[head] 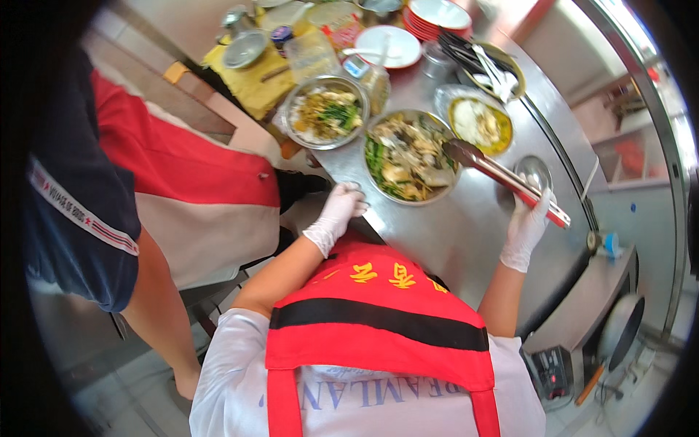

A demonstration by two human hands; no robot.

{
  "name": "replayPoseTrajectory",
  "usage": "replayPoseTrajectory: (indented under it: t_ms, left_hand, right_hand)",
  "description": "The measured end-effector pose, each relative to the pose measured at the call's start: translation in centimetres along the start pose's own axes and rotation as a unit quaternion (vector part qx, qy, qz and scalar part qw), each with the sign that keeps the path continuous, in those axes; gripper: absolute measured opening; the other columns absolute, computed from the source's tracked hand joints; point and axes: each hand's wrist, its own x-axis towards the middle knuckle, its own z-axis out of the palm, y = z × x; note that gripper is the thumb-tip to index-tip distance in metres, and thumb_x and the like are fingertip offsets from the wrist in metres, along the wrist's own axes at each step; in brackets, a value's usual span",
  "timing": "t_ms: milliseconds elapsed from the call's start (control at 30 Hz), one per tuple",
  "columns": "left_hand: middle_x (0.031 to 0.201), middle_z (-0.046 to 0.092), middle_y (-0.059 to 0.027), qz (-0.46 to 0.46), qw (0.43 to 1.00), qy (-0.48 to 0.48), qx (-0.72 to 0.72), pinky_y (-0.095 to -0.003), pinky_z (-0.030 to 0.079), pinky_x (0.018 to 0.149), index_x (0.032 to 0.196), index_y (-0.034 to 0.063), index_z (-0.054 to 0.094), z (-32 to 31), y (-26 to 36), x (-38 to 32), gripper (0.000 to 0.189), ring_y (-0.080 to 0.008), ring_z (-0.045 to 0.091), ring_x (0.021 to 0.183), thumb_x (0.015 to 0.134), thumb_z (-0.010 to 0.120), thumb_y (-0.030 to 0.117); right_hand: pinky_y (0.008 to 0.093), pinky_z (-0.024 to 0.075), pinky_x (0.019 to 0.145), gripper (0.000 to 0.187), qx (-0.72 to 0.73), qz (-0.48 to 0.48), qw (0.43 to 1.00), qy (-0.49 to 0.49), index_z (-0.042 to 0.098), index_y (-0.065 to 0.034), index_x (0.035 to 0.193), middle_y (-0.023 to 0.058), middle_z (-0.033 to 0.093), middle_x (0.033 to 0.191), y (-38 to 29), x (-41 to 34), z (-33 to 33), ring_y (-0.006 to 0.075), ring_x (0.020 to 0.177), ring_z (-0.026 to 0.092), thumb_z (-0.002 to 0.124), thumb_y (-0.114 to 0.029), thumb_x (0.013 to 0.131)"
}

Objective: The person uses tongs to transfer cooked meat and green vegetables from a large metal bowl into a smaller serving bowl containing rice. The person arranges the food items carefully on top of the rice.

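Observation:
My right hand (pixel 528 218), in a thin white glove, grips a pair of tongs (pixel 494 170) with red-and-metal handles. Their dark tips reach over the right rim of a round metal bowl (pixel 412 155), which holds mixed greens and pale cooked pieces. Just beyond my fingers is a small steel bowl (pixel 538 168); I cannot tell whether they touch it. Also gloved, my left hand (pixel 344 205) is curled at the table's near edge, left of the mixed-food bowl, with nothing visible in it. Farther left stands a metal bowl of rice, greens and toppings (pixel 327 112).
An oval dish with rice and egg (pixel 480 125) sits right of the large bowl on the steel table (pixel 437 229). Behind are a basket of black and white utensils (pixel 516 65), stacked red-rimmed plates (pixel 437 24) and a yellow cloth (pixel 240 84). Another person (pixel 158 257) is at left.

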Motion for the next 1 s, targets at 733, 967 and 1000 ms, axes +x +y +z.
replayPoseTrajectory:
  t_ms: [733,967,1000]
  left_hand:
    - [0.060,0.053,-0.0028,0.127,0.979,-0.042,0.151,-0.0231,0.042,0.041,0.095,0.0001,0.052,-1.0,2.0,3.8,0.014,-0.0102,0.053,0.043,0.086,0.044,0.005]
    - [0.058,0.052,-0.0023,0.127,0.976,-0.044,0.173,-0.0232,0.041,0.039,0.095,0.0003,0.052,-0.8,2.4,3.6,0.013,-0.0104,0.053,0.042,0.086,0.045,0.007]
    - [0.058,0.052,-0.0022,0.123,0.977,-0.043,0.172,-0.0232,0.041,0.039,0.095,0.0004,0.052,-0.8,2.5,3.6,0.013,-0.0104,0.053,0.042,0.086,0.045,0.007]
  right_hand:
    - [0.0351,0.0475,0.086,0.039,-0.244,-0.061,0.921,-0.297,0.046,-0.0085,0.100,0.0170,0.058,0.108,1.4,-1.6,7.3,0.0240,0.101,0.057,0.070,0.005,0.072]
    - [0.0367,0.0488,0.084,0.034,-0.243,-0.051,0.923,-0.292,0.046,-0.0082,0.098,0.0182,0.059,0.104,0.8,-1.0,8.2,0.0255,0.096,0.058,0.069,0.001,0.075]
    - [0.0376,0.0490,0.083,0.033,-0.226,-0.043,0.933,-0.278,0.046,-0.0082,0.098,0.0186,0.059,0.103,0.1,-1.1,8.4,0.0265,0.096,0.059,0.068,0.000,0.075]
